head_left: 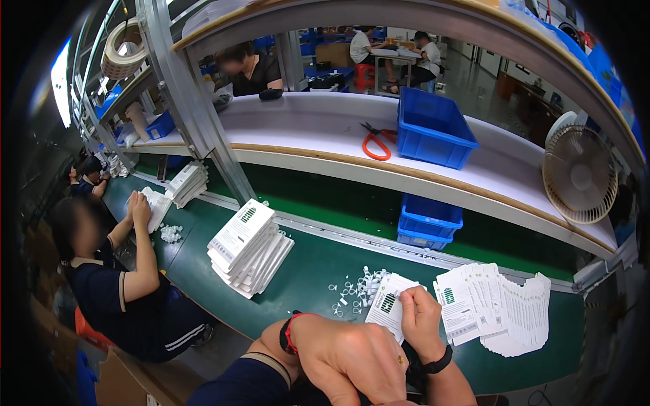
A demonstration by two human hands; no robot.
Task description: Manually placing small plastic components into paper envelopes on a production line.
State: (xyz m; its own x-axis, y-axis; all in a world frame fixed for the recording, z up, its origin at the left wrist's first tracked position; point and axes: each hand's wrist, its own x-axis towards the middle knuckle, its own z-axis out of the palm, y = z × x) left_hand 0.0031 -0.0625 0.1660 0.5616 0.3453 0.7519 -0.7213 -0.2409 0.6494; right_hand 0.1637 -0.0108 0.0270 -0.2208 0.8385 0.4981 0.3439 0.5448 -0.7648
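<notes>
My right hand (421,323), with a black band at the wrist, is closed on the upper right edge of a white printed card package (389,303) with a green pattern. My left hand (355,358) is raised close to the camera at the lower middle, a red and black bracelet on its wrist. Its fingers bend down out of sight, so what they hold, if anything, is hidden. Small white plastic loops (359,289) lie in a loose heap just left of the package. To the right, more white printed packages (474,301) are fanned out over one another.
A tall stack of white packages (244,247) stands left on the green table (305,271). A co-worker (122,284) sits further left, handling a similar package. Blue bins (433,128), red-handled scissors (376,143) and a fan (581,172) are on the shelf beyond.
</notes>
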